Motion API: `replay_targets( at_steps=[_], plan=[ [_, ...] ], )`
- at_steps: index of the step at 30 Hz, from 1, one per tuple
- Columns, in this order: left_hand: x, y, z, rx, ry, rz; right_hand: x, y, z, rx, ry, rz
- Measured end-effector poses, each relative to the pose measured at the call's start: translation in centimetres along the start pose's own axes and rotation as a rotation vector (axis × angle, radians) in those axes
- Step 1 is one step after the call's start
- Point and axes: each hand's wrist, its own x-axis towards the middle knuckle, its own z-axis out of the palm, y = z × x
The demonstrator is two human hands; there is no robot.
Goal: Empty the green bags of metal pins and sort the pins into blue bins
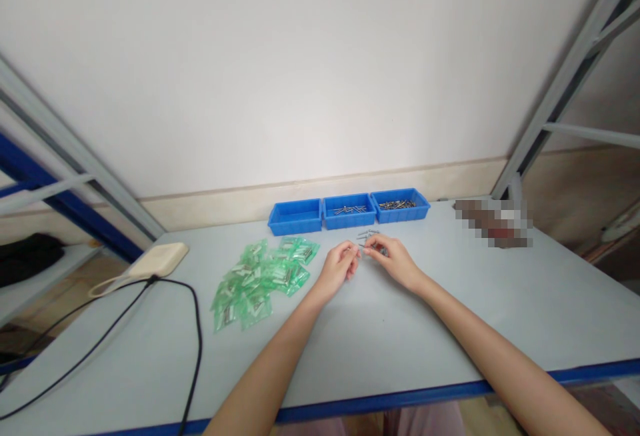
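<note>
My left hand (341,266) and my right hand (393,257) meet near the middle of the grey table (380,329), fingertips pinched close together on small metal screws (369,236) lying loose on the surface. What each pinch holds is too small to make out clearly. A pile of small green plastic bags (260,279) lies just left of my left hand. Three blue bins (349,212) stand in a row behind my hands; the middle and right ones hold metal screws, the left one looks empty.
A beige device (153,264) with a black cable (195,329) lies at the table's left. A blurred object (493,221) sits at the back right. Metal shelf posts rise on both sides, and a white wall stands behind the table.
</note>
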Motion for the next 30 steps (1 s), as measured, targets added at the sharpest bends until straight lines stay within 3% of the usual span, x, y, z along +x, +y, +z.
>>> replay_targets(
  at_steps=[4, 7, 12, 16, 19, 21, 25, 30],
  plan=[
    [0.2, -0.3, -0.3, 0.029, -0.099, -0.039, -0.2, 0.1, -0.4, -0.034, -0.11, 0.019],
    [0.7, -0.4, -1.0, 0.008, -0.036, -0.047, 1.1, 0.0, -0.7, -0.014, -0.163, 0.036],
    [1.6, -0.9, -2.6, 0.011, 0.158, -0.013, 7.8, -1.6, -1.0, -0.185, 0.017, 0.124],
    [1.7, -1.2, -3.1, 0.035, 0.145, -0.016, 11.3, -2.9, -1.2, -0.545, 0.188, 0.17],
    [1.6, -1.4, -3.0, 0.042, 0.116, -0.022, 9.7, -2.1, -1.6, -0.668, 0.239, 0.076],
    [1.7, -1.4, -2.8, 0.054, 0.103, -0.016, 7.2, -0.6, -2.1, -0.708, 0.188, 0.041],
    [1.6, -1.4, -2.2, 0.085, 0.064, 0.005, 2.8, 2.9, -2.8, -0.72, 0.114, 0.171],
    [1.3, -1.3, -2.0, 0.092, 0.065, 0.007, 2.2, 4.7, -2.3, -0.637, 0.112, 0.272]
  ],
)
